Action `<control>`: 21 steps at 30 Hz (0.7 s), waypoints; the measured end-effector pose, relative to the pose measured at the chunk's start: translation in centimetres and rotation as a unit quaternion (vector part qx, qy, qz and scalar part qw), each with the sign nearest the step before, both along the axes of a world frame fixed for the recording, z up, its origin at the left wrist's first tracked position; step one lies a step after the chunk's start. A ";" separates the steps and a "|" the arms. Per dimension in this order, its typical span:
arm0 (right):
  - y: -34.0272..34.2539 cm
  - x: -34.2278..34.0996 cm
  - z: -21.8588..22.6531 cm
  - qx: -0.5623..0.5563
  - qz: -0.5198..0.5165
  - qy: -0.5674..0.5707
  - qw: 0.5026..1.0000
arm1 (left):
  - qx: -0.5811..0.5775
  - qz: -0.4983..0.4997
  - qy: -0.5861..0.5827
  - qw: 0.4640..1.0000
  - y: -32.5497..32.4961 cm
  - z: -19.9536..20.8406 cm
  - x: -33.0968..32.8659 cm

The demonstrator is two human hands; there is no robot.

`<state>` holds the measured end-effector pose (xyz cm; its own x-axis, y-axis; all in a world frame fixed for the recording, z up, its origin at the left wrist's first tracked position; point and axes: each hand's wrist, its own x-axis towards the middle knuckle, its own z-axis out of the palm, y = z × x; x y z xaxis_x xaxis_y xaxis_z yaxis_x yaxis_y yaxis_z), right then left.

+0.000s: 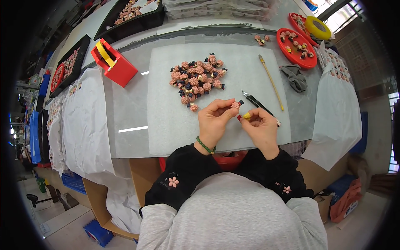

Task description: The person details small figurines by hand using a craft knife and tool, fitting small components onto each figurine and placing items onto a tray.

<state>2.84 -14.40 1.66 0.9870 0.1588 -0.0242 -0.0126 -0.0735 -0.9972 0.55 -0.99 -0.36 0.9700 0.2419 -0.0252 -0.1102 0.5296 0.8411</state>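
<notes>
My left hand (216, 121), with a green bracelet at the wrist, pinches a small pink knobbly figurine (236, 105) with a dark blue tip between thumb and fingers. Close beside it, my right hand (261, 127) is closed, with a yellow cover (247, 115) on a fingertip. A small red piece (239, 118) shows at the tips of these fingers; its kind is too small to tell. Both hands are above a white foam sheet (166, 129). Beyond my left hand lies a pile of similar pink and dark blue figurines (196, 79).
A black craft knife (260, 105) and a thin yellowish stick (271, 83) lie right of the pile. Farther right are a grey cloth (295, 78) and a red dish (313, 61) holding figurines. A red tape dispenser (118, 68) stands left; a black tray (141, 24) is behind.
</notes>
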 end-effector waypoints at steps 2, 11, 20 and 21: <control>-0.3 -0.4 0.0 -0.026 0.004 0.022 0.999 | 0.013 -0.004 0.016 1.000 0.0 0.4 -0.1; 0.4 0.7 1.6 0.050 -0.014 -0.064 0.997 | 0.053 -0.008 -0.020 0.998 -0.3 0.0 -0.2; -1.1 1.0 0.5 -0.107 0.047 -0.054 0.992 | 0.024 -0.013 0.019 0.999 -0.1 0.2 -0.1; -1.2 1.0 0.6 -0.109 0.048 -0.054 0.991 | 0.024 -0.010 0.013 1.000 0.0 0.3 -0.1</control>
